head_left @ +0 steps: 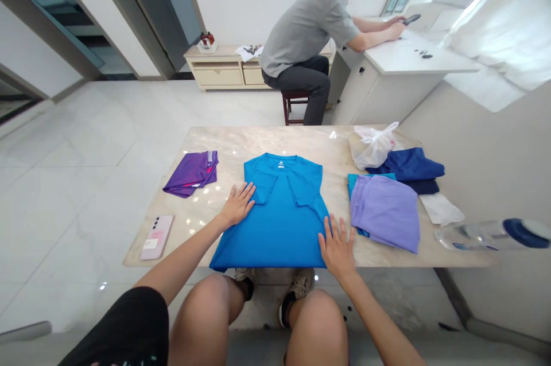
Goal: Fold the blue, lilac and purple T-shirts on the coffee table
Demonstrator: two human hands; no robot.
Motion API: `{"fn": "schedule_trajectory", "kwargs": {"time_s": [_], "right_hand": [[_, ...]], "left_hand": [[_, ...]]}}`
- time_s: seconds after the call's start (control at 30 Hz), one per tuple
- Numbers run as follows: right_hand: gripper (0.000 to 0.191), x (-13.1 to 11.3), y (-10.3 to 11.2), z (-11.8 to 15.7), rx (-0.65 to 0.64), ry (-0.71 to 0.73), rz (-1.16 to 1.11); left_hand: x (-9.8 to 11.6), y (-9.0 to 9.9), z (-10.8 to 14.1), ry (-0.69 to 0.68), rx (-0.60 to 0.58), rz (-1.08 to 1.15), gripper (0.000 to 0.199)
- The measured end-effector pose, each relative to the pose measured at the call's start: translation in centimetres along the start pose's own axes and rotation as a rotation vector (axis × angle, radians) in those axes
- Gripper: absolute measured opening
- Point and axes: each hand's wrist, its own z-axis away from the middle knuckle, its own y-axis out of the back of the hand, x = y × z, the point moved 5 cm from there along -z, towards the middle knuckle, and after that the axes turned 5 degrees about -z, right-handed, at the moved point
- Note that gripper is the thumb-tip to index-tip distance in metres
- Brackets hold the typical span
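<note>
From where I stand, the shirt lies flat on the table, between the two hands. The left hand rests palm down, fingers straight and slightly parted over its near side; the right hand spreads wider at the opposite edge. Neither grips anything. It looks light, limp, slightly slick; I'd pinch the shoulders, beyond the fingertips, or the hem, nearer the wrists.

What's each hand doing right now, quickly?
Left hand: open, laid flat at one edge of the blue shirt.
Right hand: open, spread at the opposite edge, grasping nothing visible.
</note>
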Motion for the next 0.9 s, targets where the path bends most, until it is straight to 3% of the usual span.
{"fn": "schedule_trajectory", "kwargs": {"time_s": [0.17,0.27,0.37,0.5,0.6,0.73,0.83,0.9], "right_hand": [[0.048,-2.1,1.6,0.3,-0.127,0.074,-0.050],[0.036,-1.1,2.0,-3.1,-0.156,0.032,-0.193],[0.032,0.8,1.3,-9.5,-0.033,-0.047,-0.344],[0.048,2.6,-1.0,-17.9,0.121,-0.120,-0.390],[0.054,2.8,-2.5,-21.9,0.155,-0.055,-0.403],[0.056,1.4,-2.0,-25.6,0.226,0.195,-0.481],[0.063,0.9,-0.7,-29.5,0.180,0.083,-0.429],[0.067,0.9,0.8,-32.7,0.138,-0.046,-0.387]], "left_hand": [[-1.0,1.9,4.5,0.000,0.057,-0.067,0.056],[-3.5,4.0,5.0,0.116,0.120,-0.039,0.047],[-7.2,4.9,2.3,0.362,0.105,0.124,0.040],[-10.6,3.3,-2.7,0.577,0.016,0.337,0.041],[-11.4,1.5,-5.4,0.521,-0.012,0.372,0.039],[-12.4,0.2,-8.1,0.428,-0.038,0.422,0.029],[-14.0,2.1,-11.1,0.456,0.018,0.393,0.025],[-15.1,5.2,-13.7,0.485,0.102,0.355,0.026]]}}
